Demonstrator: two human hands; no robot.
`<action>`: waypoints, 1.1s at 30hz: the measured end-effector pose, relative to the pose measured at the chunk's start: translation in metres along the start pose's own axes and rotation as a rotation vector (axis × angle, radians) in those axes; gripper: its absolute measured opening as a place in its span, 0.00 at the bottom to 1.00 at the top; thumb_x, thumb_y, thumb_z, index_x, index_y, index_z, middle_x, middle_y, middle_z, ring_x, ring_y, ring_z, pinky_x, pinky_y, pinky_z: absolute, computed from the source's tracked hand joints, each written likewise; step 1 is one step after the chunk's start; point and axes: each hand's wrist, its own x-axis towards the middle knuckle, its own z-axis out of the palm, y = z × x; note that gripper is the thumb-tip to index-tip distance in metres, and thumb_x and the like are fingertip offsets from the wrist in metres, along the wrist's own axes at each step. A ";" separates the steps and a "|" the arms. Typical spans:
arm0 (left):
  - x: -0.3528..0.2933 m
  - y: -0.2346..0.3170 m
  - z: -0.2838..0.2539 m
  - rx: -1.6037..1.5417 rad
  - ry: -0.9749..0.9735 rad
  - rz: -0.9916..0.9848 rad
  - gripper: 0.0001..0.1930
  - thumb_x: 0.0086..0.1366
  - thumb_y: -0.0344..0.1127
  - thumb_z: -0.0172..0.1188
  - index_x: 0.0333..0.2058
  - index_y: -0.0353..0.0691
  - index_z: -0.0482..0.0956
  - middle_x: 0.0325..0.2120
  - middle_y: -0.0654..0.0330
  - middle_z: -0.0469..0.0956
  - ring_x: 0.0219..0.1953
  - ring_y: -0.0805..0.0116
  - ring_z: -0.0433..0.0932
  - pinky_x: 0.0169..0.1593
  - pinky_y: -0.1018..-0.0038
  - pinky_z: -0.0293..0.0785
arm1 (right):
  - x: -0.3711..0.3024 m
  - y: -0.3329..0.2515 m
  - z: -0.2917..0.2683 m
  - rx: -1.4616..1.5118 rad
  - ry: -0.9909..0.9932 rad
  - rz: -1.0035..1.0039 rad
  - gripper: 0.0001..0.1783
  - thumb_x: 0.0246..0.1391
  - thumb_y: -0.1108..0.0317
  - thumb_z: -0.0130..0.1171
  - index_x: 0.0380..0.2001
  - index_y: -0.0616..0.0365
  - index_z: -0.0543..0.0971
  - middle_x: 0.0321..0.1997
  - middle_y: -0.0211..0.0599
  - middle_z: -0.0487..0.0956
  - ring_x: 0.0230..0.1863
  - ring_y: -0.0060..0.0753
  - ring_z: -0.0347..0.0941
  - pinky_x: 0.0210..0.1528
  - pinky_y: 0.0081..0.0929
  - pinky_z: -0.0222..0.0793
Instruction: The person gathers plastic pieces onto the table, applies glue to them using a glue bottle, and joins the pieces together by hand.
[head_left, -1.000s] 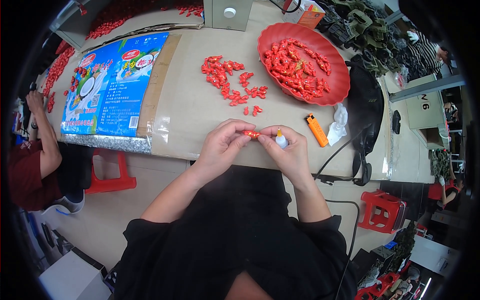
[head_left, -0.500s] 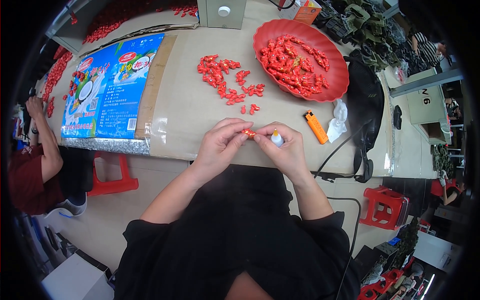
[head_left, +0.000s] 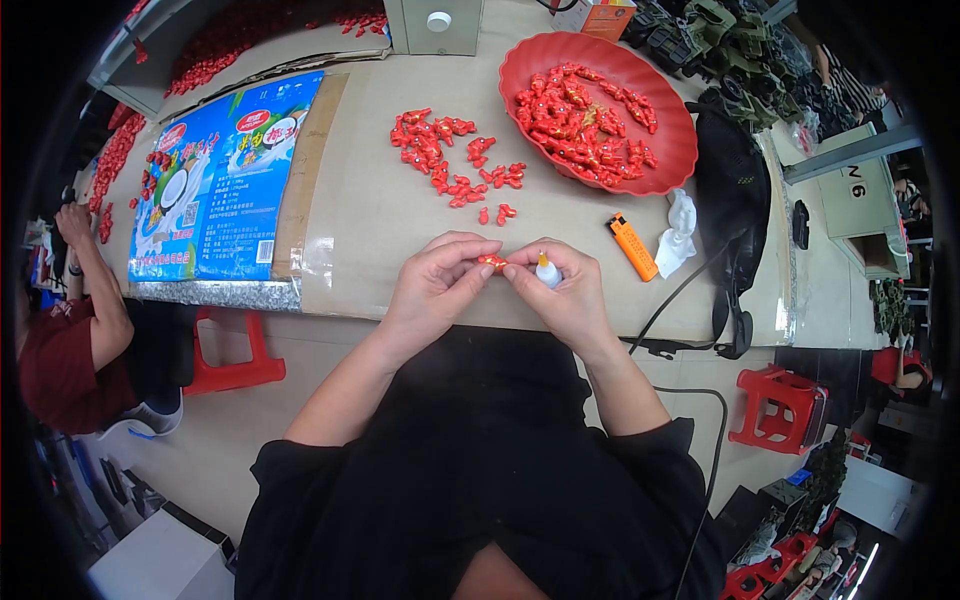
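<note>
Between the fingertips of both hands, near the table's front edge, is a small shiny red figurine (head_left: 492,262) with gold marks. My left hand (head_left: 432,290) pinches its left end, fingers curled. The thumb and forefinger of my right hand (head_left: 572,300) close on its other end. That same hand also keeps a small white squeeze bottle (head_left: 548,273) with a yellowish tip tucked in its fingers, pointing up. Just beyond lie two loose red pieces (head_left: 505,213), and farther off a cluster of similar red figurines (head_left: 425,150).
A red scalloped bowl (head_left: 675,170) of figurines stands at the back right. Nearby lie an orange lighter (head_left: 633,248), a crumpled white tissue (head_left: 680,235) and a black bag (head_left: 735,190). Blue printed cardboard (head_left: 225,190) covers the left side, where a co-worker's arm (head_left: 95,265) rests.
The whole view has shifted slightly. Both hands keep nearly the same grip on the figurine, and the bottle stays in my right hand.
</note>
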 end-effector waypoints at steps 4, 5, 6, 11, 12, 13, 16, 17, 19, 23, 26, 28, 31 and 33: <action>0.001 0.001 0.000 0.017 -0.010 -0.017 0.11 0.57 0.21 0.50 0.41 0.30 0.72 0.41 0.59 0.66 0.40 0.75 0.71 0.43 0.81 0.69 | 0.000 0.002 0.000 -0.001 -0.002 -0.010 0.03 0.44 0.75 0.59 0.25 0.63 0.76 0.25 0.26 0.73 0.27 0.12 0.65 0.30 0.12 0.61; 0.001 0.002 0.000 0.017 -0.010 -0.017 0.11 0.57 0.21 0.50 0.41 0.30 0.72 0.41 0.59 0.66 0.40 0.75 0.71 0.43 0.81 0.69 | 0.000 0.002 0.000 -0.001 -0.002 -0.010 0.03 0.44 0.75 0.59 0.25 0.63 0.76 0.25 0.26 0.73 0.27 0.12 0.65 0.30 0.12 0.61; 0.001 0.002 0.000 0.025 -0.012 -0.013 0.12 0.57 0.21 0.50 0.41 0.30 0.72 0.41 0.59 0.66 0.40 0.75 0.71 0.44 0.81 0.69 | 0.000 0.002 0.000 0.000 -0.003 -0.005 0.03 0.44 0.76 0.59 0.25 0.63 0.76 0.25 0.26 0.73 0.27 0.12 0.65 0.30 0.12 0.61; 0.002 0.001 0.000 0.036 -0.021 -0.007 0.12 0.57 0.21 0.50 0.41 0.30 0.72 0.40 0.59 0.66 0.40 0.74 0.71 0.44 0.80 0.69 | 0.000 0.003 0.000 0.045 0.017 0.014 0.04 0.41 0.75 0.60 0.24 0.64 0.76 0.24 0.32 0.74 0.25 0.16 0.67 0.28 0.15 0.63; 0.002 0.001 0.000 0.034 -0.024 -0.003 0.12 0.57 0.20 0.49 0.41 0.30 0.72 0.41 0.59 0.66 0.40 0.75 0.71 0.43 0.81 0.69 | 0.000 0.003 0.000 0.035 0.007 0.013 0.04 0.43 0.76 0.59 0.24 0.64 0.76 0.24 0.29 0.74 0.26 0.14 0.66 0.29 0.13 0.61; 0.002 0.001 0.000 0.032 -0.027 0.002 0.12 0.57 0.20 0.49 0.41 0.30 0.72 0.41 0.59 0.66 0.40 0.75 0.71 0.43 0.81 0.69 | 0.000 0.003 0.000 0.024 -0.002 0.011 0.03 0.44 0.76 0.58 0.25 0.64 0.76 0.25 0.26 0.73 0.27 0.12 0.65 0.30 0.11 0.60; 0.003 0.001 0.000 0.026 -0.038 -0.002 0.12 0.57 0.20 0.49 0.41 0.30 0.72 0.40 0.59 0.66 0.40 0.75 0.71 0.43 0.81 0.69 | 0.000 0.003 0.000 0.022 0.007 0.012 0.03 0.44 0.76 0.58 0.25 0.64 0.76 0.25 0.26 0.73 0.27 0.12 0.65 0.29 0.11 0.60; 0.003 0.001 0.000 0.026 -0.038 0.000 0.12 0.57 0.20 0.49 0.41 0.30 0.72 0.40 0.59 0.66 0.40 0.75 0.71 0.43 0.81 0.69 | 0.000 0.004 0.000 0.021 0.008 0.011 0.03 0.44 0.76 0.58 0.25 0.64 0.76 0.25 0.26 0.73 0.27 0.12 0.65 0.29 0.11 0.60; 0.002 0.001 0.000 0.015 -0.036 0.005 0.12 0.57 0.20 0.49 0.41 0.30 0.72 0.40 0.59 0.66 0.40 0.75 0.71 0.43 0.81 0.69 | 0.000 0.005 0.001 0.026 0.011 -0.004 0.02 0.44 0.76 0.58 0.25 0.63 0.76 0.25 0.26 0.73 0.27 0.12 0.65 0.29 0.11 0.60; 0.002 0.000 0.001 0.015 -0.023 0.004 0.12 0.57 0.20 0.49 0.41 0.29 0.72 0.40 0.59 0.66 0.40 0.75 0.71 0.43 0.81 0.69 | 0.000 0.004 0.001 0.027 0.009 -0.008 0.02 0.44 0.77 0.58 0.25 0.63 0.76 0.25 0.26 0.73 0.27 0.12 0.65 0.29 0.11 0.60; 0.003 0.000 0.001 -0.035 -0.029 -0.011 0.12 0.57 0.19 0.50 0.41 0.29 0.72 0.40 0.59 0.66 0.40 0.75 0.71 0.43 0.81 0.69 | 0.000 0.006 0.000 0.040 0.010 0.023 0.02 0.45 0.76 0.58 0.25 0.63 0.76 0.25 0.26 0.73 0.27 0.12 0.65 0.29 0.11 0.60; 0.003 -0.002 0.002 -0.092 -0.017 -0.011 0.13 0.56 0.19 0.50 0.42 0.29 0.71 0.40 0.60 0.66 0.40 0.76 0.71 0.43 0.81 0.69 | 0.000 0.005 0.001 0.077 0.015 0.076 0.02 0.45 0.76 0.57 0.26 0.63 0.76 0.25 0.25 0.73 0.27 0.11 0.65 0.29 0.11 0.60; 0.003 -0.001 0.002 -0.086 -0.021 0.002 0.13 0.56 0.18 0.50 0.41 0.28 0.71 0.40 0.60 0.65 0.39 0.76 0.71 0.43 0.82 0.69 | 0.001 0.006 0.001 0.055 0.032 0.052 0.05 0.43 0.73 0.59 0.25 0.64 0.76 0.23 0.28 0.74 0.24 0.12 0.66 0.26 0.13 0.62; 0.003 -0.002 0.002 -0.082 -0.018 -0.002 0.13 0.56 0.18 0.50 0.41 0.28 0.71 0.40 0.60 0.65 0.39 0.76 0.71 0.43 0.82 0.69 | 0.001 0.005 0.002 0.060 0.038 0.041 0.05 0.43 0.73 0.59 0.25 0.64 0.76 0.22 0.28 0.74 0.24 0.11 0.65 0.26 0.12 0.62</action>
